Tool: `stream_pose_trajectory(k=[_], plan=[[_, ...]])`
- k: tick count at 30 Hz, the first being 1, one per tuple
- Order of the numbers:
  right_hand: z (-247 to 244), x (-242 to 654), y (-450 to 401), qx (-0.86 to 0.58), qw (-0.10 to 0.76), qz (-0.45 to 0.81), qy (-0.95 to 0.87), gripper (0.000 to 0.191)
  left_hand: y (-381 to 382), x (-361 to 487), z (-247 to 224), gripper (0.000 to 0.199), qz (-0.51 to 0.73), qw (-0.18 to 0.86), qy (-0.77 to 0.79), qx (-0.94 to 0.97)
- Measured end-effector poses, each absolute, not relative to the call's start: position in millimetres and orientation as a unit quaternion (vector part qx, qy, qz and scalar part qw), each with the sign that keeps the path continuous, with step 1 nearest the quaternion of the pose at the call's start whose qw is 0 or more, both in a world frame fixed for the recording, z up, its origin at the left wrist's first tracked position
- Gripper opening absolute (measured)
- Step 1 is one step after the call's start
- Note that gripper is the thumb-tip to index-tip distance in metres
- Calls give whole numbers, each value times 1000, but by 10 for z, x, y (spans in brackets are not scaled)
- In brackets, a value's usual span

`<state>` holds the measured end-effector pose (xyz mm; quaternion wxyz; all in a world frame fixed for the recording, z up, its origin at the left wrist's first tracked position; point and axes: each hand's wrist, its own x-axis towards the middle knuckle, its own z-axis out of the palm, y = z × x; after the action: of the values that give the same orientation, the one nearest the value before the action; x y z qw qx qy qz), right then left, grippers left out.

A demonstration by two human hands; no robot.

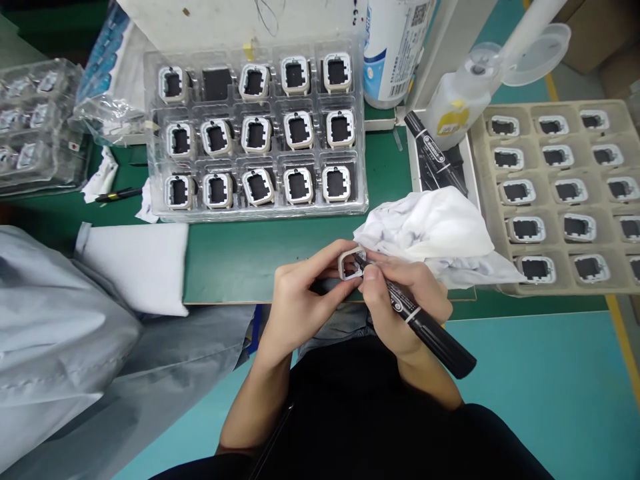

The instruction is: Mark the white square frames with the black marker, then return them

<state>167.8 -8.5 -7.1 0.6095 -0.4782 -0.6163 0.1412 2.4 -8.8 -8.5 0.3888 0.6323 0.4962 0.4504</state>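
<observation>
Thumb and fingers of the left hand close on opposite sides of a small white frame, held upright above the near edge of a green work surface. The right hand, its fingers clamped together around one thick black marker, brings the marker's tip to the frame's opening; whether the tip touches the inner wall cannot be told.

Beyond the hands, a clear plastic tray of 15 pockets, three rows of five, carries 14 similar frames: four in the far row, five in each of the others. At right, a beige tray shows 15 more in five rows of three, some cut by the picture's edge. At far left, clear trays hold at least six.

Between the two larger trays, one labelled marker lies slanted over dark items in a white box, too crowded to count. One large white bottle and one squeeze bottle stand nearby. One crumpled white cloth sits just beyond the right hand; one white pad lies at left, beside a person in pale clothing.
</observation>
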Motion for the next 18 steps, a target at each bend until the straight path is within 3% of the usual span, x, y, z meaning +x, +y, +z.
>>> stream_pose_trajectory(k=[11,18], plan=[[-85,1673,-92,-493,602,151,-610,15,-107,-2,-93,44,431,367,510,648],[-121,1706,-126,-480,608,205,-599,13,-75,12,-61,44,461,416,491,611]])
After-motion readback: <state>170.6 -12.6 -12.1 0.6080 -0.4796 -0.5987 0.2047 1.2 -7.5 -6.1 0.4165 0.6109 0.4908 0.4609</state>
